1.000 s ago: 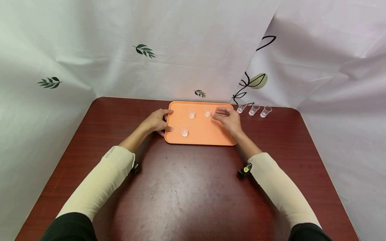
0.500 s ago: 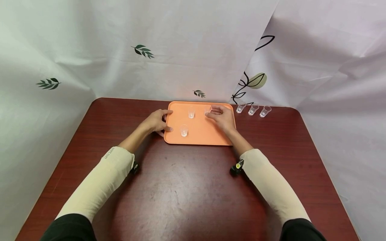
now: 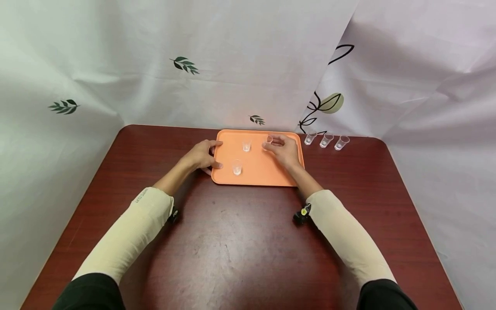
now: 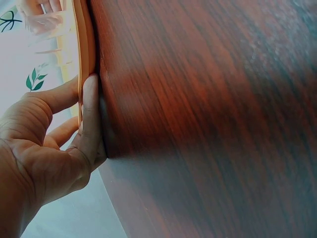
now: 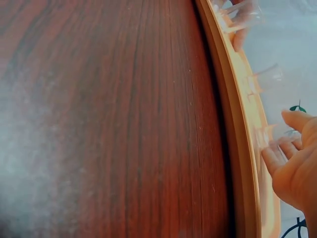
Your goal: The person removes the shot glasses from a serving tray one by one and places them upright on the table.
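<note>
**Small clear cup pinched at the far side of the tray**

The right hand (image 3: pixel 284 150) pinches a small clear cup (image 3: pixel 268 140) between thumb and fingertips at the far right part of the orange tray (image 3: pixel 259 174), which lies on the dark wood counter (image 3: pixel 232 241). The left hand (image 3: pixel 201 156) grips the tray's left rim, thumb on top and fingers curled under the edge.

The cup looks light and slick, so a loose pinch could let it tip or slide out. Two other cups (image 3: pixel 246 145) (image 3: pixel 237 167) stand near on the tray, and a sweeping finger could knock the nearer one. If the left hand lifts or tugs the rim, all of them could shift.

Whether the pinched cup is resting on the tray or raised off it cannot be told. The clear plastic nearly vanishes against the orange. Three more cups (image 3: pixel 326 140) stand off the tray to the right. The right wrist view shows only fingertips (image 5: pixel 277 156) and faint cup outlines.
</note>
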`<state>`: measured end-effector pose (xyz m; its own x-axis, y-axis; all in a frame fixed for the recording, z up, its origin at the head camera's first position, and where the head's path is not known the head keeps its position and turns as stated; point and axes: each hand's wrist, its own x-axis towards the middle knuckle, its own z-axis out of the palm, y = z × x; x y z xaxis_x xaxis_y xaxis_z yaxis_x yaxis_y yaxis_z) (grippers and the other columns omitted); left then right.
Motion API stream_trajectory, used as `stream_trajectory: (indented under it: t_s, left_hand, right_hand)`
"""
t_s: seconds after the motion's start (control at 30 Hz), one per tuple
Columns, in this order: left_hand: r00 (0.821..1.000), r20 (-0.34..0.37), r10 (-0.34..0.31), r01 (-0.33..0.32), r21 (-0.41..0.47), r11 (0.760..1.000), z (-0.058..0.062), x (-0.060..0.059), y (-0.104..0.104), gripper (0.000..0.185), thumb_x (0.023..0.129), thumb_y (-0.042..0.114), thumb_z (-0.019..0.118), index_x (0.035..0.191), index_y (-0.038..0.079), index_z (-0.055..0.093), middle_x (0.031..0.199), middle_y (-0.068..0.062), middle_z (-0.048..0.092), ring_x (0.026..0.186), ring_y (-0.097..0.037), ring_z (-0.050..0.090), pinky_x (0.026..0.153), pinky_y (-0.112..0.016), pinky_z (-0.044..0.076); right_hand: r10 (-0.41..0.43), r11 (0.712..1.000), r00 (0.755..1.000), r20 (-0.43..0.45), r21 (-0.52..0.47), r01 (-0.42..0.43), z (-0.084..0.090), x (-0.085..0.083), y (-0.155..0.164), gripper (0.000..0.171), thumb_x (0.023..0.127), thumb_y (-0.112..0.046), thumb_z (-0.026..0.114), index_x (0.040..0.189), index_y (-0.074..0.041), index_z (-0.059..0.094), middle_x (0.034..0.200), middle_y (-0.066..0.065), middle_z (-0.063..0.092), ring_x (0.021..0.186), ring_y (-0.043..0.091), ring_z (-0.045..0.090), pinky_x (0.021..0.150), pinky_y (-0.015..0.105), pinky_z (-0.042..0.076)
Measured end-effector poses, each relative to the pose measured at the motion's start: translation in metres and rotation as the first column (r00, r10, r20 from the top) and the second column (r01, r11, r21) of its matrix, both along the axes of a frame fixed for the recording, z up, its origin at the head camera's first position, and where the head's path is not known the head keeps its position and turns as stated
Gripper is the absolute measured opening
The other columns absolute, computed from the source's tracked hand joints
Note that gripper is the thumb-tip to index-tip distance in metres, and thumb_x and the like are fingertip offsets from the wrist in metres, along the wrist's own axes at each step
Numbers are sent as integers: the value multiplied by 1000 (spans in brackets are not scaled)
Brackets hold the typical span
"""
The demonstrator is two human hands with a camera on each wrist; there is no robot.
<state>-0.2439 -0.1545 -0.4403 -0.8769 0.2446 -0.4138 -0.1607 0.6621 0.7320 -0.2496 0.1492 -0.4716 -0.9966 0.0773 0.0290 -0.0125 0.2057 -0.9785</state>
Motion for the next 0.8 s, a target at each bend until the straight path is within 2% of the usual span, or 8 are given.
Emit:
stream_trajectory:
  t_s: [0.13, 0.3, 0.53, 0.8]
  left_hand:
    - [1000, -3, -11, 11, -1, 1000, 0, 0, 0, 97, 95, -2, 88, 177, 14, 39, 135, -20, 43, 79, -23, 72, 64, -37, 74]
    - [1000, -5, -10, 10, 6, 1000, -1, 0, -1, 97, 94, -4, 88, 177, 13, 39, 135, -20, 42, 77, -22, 71, 63, -37, 73]
    - [1000, -2, 1, -1, 14, 1000, 0, 1, -1, 97, 94, -6, 87, 176, 12, 40, 137, -21, 42, 75, -23, 70, 62, -37, 73]
    - [1000, 2, 3, -3, 6, 1000, 0, 1, 0, 96, 94, -5, 88, 176, 13, 40, 137, -21, 43, 76, -23, 71, 62, -37, 73]
  right_hand:
    - [12, 1000, 1000, 8, 7, -12, 2, 2, 3, 41, 96, -7, 89, 133, 7, 78, 123, 19, 79, 102, 9, 73, 87, 11, 64]
    - [28, 999, 999, 23, 34, -29, 5, 8, 10, 45, 96, -10, 89, 137, 4, 77, 130, 26, 78, 105, 12, 74, 86, 9, 62]
    - [33, 999, 999, 7, 19, -33, 8, 15, 22, 45, 94, -9, 91, 135, 6, 78, 130, 30, 78, 94, -1, 74, 85, 10, 65]
    - [5, 1000, 1000, 11, 30, -5, 8, 25, 40, 47, 94, -14, 93, 135, 4, 79, 132, 30, 78, 97, -4, 71, 87, 6, 61]
